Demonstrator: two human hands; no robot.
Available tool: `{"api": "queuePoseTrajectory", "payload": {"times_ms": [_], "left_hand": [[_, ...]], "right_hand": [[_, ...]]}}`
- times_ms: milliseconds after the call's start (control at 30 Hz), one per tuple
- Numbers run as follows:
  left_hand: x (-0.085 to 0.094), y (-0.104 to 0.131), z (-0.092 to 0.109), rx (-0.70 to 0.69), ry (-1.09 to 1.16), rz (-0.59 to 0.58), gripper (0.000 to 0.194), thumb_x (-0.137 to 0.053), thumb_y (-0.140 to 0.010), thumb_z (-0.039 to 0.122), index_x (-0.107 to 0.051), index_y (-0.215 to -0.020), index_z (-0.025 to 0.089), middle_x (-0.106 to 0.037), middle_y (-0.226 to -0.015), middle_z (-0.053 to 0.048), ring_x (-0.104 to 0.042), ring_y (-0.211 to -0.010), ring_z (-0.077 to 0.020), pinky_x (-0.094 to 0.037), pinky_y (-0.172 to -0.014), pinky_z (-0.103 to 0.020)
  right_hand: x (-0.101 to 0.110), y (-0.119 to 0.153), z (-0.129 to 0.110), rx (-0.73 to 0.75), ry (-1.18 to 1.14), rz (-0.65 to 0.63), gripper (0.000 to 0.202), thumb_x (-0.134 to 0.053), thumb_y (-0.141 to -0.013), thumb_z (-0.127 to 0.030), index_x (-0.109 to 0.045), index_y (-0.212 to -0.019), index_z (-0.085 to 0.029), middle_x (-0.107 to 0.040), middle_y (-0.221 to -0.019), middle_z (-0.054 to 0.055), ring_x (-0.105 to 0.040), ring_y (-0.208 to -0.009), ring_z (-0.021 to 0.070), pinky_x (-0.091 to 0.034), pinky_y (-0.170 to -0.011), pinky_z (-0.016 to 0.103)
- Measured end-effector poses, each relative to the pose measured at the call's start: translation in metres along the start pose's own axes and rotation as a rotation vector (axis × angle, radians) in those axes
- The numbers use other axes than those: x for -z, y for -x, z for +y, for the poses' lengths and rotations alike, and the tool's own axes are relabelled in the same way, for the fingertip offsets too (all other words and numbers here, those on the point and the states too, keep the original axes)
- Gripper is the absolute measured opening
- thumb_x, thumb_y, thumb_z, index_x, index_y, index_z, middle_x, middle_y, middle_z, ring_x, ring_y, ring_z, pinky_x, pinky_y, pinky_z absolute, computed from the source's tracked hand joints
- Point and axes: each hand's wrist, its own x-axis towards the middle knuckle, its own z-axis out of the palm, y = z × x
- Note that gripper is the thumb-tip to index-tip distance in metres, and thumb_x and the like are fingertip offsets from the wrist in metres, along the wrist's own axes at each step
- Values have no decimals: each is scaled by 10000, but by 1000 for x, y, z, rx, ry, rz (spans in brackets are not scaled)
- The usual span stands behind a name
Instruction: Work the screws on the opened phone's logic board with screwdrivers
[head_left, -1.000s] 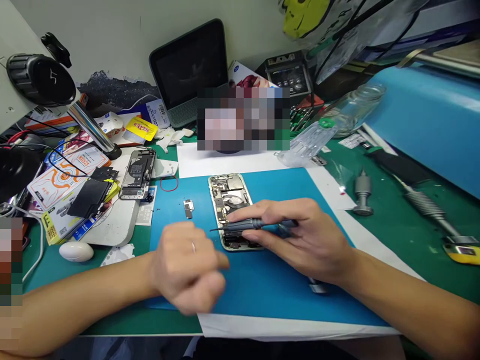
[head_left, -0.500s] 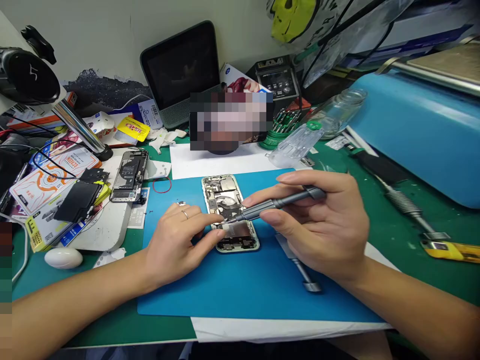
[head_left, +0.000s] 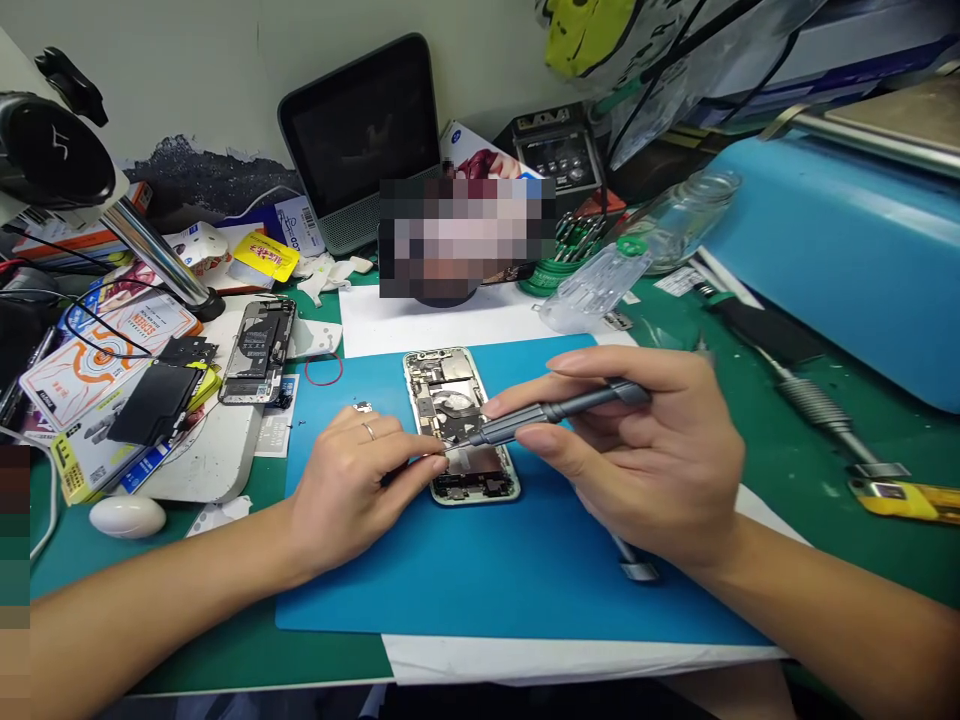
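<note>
An opened phone [head_left: 459,402] with its inner parts bare lies on the blue mat [head_left: 420,580]. My right hand [head_left: 649,450] grips a grey precision screwdriver [head_left: 551,412], which slants down leftward to the phone's left side. At the driver's tip, the thumb and index finger of my left hand [head_left: 367,480] are pinched together over the phone's edge. Whatever sits between them is too small to make out. Partly hidden under my right hand is a second grey screwdriver [head_left: 637,568]. A tiny metal part [head_left: 363,407] rests on the mat just beyond my left knuckles.
Another opened phone [head_left: 259,350] lies on a white base at the left, beside boxes and a white mouse [head_left: 127,517]. Behind the mat stand a screen device [head_left: 360,140], a clear bottle [head_left: 596,285] and a glass jar [head_left: 694,220]. A yellow cutter [head_left: 904,500] lies far right.
My left thumb and index finger have drawn together at the screwdriver's tip. My right hand has shifted slightly, covering more of the second screwdriver.
</note>
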Motion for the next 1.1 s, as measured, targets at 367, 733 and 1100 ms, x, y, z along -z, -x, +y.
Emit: {"api": "queuePoseTrajectory", "payload": {"times_ms": [367, 733, 1100], "left_hand": [[-1, -1, 0, -21, 12, 8, 227, -601, -1065, 302, -747, -963, 162, -688, -716, 8, -609, -639, -135, -352, -682, -309], [0, 0, 2, -15, 10, 18, 290, -575, -1076, 371, -742, -932, 183, -676, -673, 16, -578, -591, -123, -350, -672, -307], [-1, 0, 1, 21, 34, 11, 174, -639, -1035, 315, -741, -987, 182, -618, -639, 49, -550, -574, -116, -373, -683, -300]], "right_hand": [[1, 0, 2, 12, -2, -19, 440, -738, -929, -139, -591, -1301, -323, -774, -982, 14, -800, -875, 210, -674, -655, 327], [0, 1, 4, 21, 10, 4, 390, -780, -907, -176, -608, -1241, -281, -785, -945, 13, -802, -837, 190, -681, -651, 280], [0, -2, 4, 58, 15, 47, 417, -779, -890, -130, -636, -1250, -282, -759, -913, 21, -808, -808, 214, -695, -603, 289]]}}
